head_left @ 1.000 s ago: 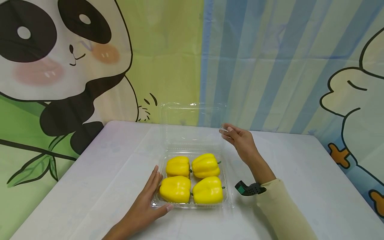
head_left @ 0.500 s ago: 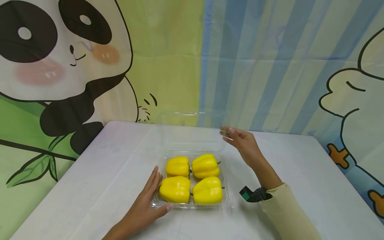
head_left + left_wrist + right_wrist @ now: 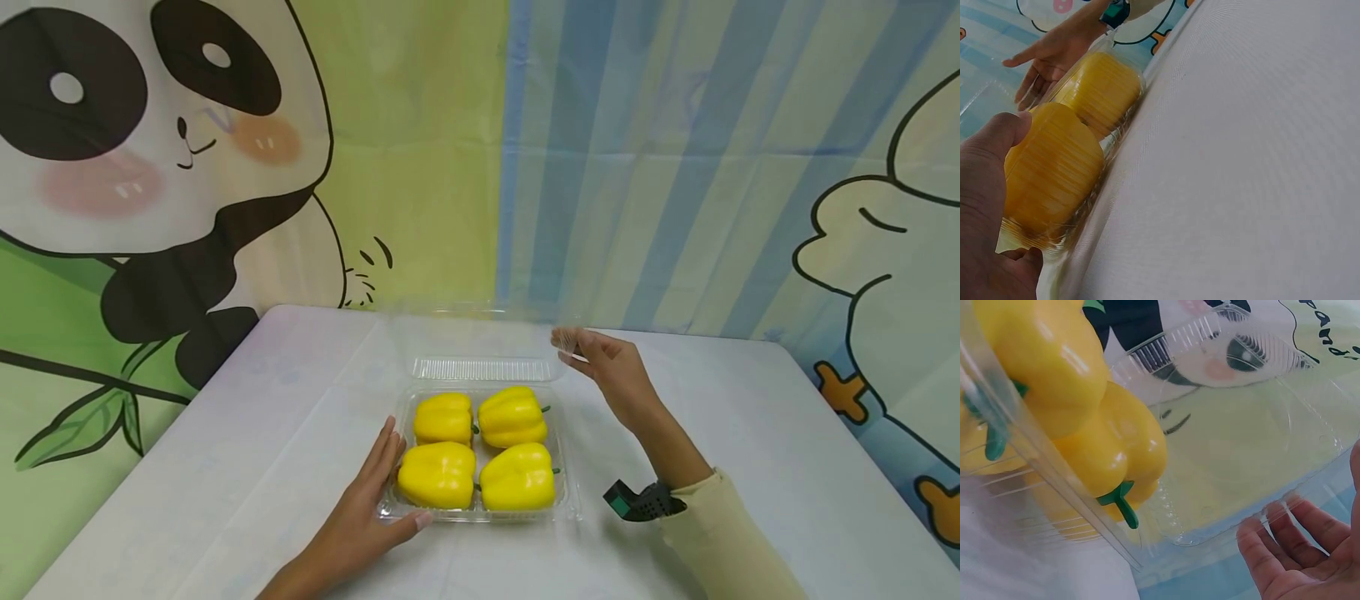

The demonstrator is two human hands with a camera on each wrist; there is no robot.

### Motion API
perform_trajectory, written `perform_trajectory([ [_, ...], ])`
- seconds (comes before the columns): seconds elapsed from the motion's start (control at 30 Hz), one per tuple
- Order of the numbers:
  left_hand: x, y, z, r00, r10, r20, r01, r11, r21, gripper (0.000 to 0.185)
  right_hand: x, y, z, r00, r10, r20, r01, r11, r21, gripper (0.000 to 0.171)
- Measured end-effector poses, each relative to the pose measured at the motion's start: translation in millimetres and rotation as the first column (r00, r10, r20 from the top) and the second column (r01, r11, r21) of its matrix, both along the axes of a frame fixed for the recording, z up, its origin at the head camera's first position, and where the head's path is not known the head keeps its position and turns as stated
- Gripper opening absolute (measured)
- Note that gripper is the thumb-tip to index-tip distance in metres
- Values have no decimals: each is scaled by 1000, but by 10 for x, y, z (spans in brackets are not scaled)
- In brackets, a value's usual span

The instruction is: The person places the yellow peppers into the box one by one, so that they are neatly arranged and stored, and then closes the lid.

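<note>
- Clear plastic formed the clamshell container, which sat on the white bench nearer the front edge than the back, about midway between the left and right edges.
- Four yellow peppers filled its tray in two rows of two, touching one another, green stems pointing right.
- Its hinged lid stood open behind the tray, leaning toward the bench's back edge; in the right wrist view the lid rose past the peppers.
- The left hand lay flat on the bench against the tray's front-left corner, fingers straight along the left wall and thumb along the front rim, its grip loose and clasping nothing.
- In the left wrist view that left hand pressed against the tray wall, with the peppers just behind the plastic.
- The right hand was raised at the lid's right edge, fingers extended and only slightly bent, fingertips at the lid's upper right corner; whether they touched it could not be told.
- In the right wrist view the right hand showed an open palm just beneath the lid's rim, its grip not closed round anything.
- A cream sleeve covered the right forearm, with a dark wrist device at its cuff.
</note>
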State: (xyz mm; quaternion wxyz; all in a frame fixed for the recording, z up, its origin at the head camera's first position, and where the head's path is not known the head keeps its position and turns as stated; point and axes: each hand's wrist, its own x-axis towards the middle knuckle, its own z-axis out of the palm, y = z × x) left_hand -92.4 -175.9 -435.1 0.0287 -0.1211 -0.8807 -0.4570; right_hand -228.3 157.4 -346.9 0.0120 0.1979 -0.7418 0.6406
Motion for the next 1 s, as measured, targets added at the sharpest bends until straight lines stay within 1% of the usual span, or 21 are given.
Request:
perform_trajectory([
  [0.13,3,5,-4,1000,1,-17,-1,1000,-12,110,29,27,-19,1000,24,-11,-24,1000,0,47],
  [0.23,6,6,-11,1000,4,-28,-4,1000,-13,109,53,47,-28,999,44,-10,-44,999,-6,48],
  [0.3,9,4,-22,1000,5,-26,-5,1000,-3,110,72,61,-36,999,51,-19,-51,999,-9,57],
  [0.47,9,-1,-43,999,-3,-37,3,1000,10,110,134,89,-49,996,59,-63,-60,998,-13,94],
  [0.53,7,-2,-43,999,-4,-34,4,1000,11,110,160,97,-49,994,68,-84,-68,998,-3,100],
  [0.6,4,-3,-41,1000,-4,-30,4,1000,14,110,179,111,-51,992,82,-101,-81,997,12,99],
  [0.7,2,0,-32,1000,-1,-15,2,1000,20,111,198,143,-67,989,93,-118,-87,995,51,93],
  [0.8,4,6,-23,1000,-2,-19,3,1000,13,110,204,189,-104,983,113,-142,-99,990,101,87],
  [0.87,5,9,-19,1000,0,-20,0,1000,5,110,206,216,-132,976,138,-170,-118,986,122,82],
  [1.0,2,12,-8,1000,10,3,-10,1000,-1,111,209,253,-177,950,205,-235,-174,974,144,73],
])
